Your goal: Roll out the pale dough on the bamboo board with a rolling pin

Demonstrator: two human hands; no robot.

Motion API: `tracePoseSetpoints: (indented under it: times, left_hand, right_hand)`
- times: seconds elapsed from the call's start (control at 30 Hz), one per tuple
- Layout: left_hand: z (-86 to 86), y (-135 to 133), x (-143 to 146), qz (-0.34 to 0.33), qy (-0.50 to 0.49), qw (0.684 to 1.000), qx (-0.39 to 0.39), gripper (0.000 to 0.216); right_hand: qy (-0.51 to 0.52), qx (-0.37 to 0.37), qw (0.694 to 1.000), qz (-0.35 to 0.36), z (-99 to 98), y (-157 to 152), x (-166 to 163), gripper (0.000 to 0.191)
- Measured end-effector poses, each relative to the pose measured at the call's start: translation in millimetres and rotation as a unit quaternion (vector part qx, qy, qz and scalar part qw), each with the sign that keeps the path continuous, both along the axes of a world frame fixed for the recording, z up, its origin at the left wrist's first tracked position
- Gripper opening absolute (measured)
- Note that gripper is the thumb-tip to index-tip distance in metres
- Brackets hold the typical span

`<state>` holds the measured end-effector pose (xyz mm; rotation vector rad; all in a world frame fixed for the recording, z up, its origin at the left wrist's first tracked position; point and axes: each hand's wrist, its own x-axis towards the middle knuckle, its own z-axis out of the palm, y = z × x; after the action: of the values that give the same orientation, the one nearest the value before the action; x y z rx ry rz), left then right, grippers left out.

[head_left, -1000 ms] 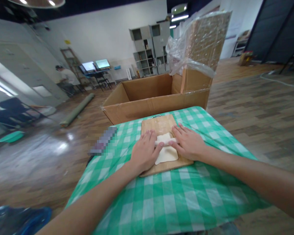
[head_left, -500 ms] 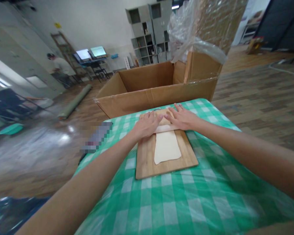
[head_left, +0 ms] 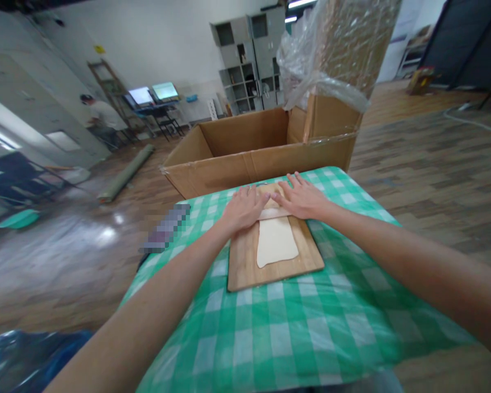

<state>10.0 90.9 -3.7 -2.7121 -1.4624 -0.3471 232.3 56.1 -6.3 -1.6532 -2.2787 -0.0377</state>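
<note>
A flattened sheet of pale dough (head_left: 276,243) lies on a wooden board (head_left: 243,267). Across its far part rests a pale rolling pin (head_left: 275,213), whose ends are covered by my hands. My left hand (head_left: 244,207) lies flat over the pin's left end, fingers stretched forward. Over the right end is my right hand (head_left: 303,197), palm down with its fingers spread. The thumbs point toward each other above the pin and nearly meet.
A green-and-white checked cloth (head_left: 245,338) covers the table. Beyond the far edge stands a large open cardboard box (head_left: 216,173) with plastic wrap (head_left: 300,71). A blurred-out flat object (head_left: 166,228) lies at the left edge. A person (head_left: 106,117) sits far left.
The view has shifted slightly, so the board's near edge sits a little higher in the picture. Both hands stay on the rolling pin at the far part of the dough.
</note>
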Motion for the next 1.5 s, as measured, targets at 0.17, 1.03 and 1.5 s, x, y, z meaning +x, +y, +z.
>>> tracePoseSetpoints:
  times: [0.17,1.03,1.5]
  left_hand:
    - [1.6,-49.1,-4.3,0.025,0.026,0.998,0.043,0.080]
    - [62.1,-108.0,-60.0,0.009,-0.210,0.970,-0.118,0.043]
    - [55.1,-54.7,3.3,0.015,0.003,0.971,-0.238,0.054]
  right_hand:
    - [-0.014,-0.001,1.000,-0.008,-3.0,-48.1,-7.8,0.088]
    - [0.016,0.030,0.994,0.104,-7.7,-157.5,10.2,0.013]
    - [0.272,0.060,0.956,-0.094,35.5,-116.6,86.8,0.037]
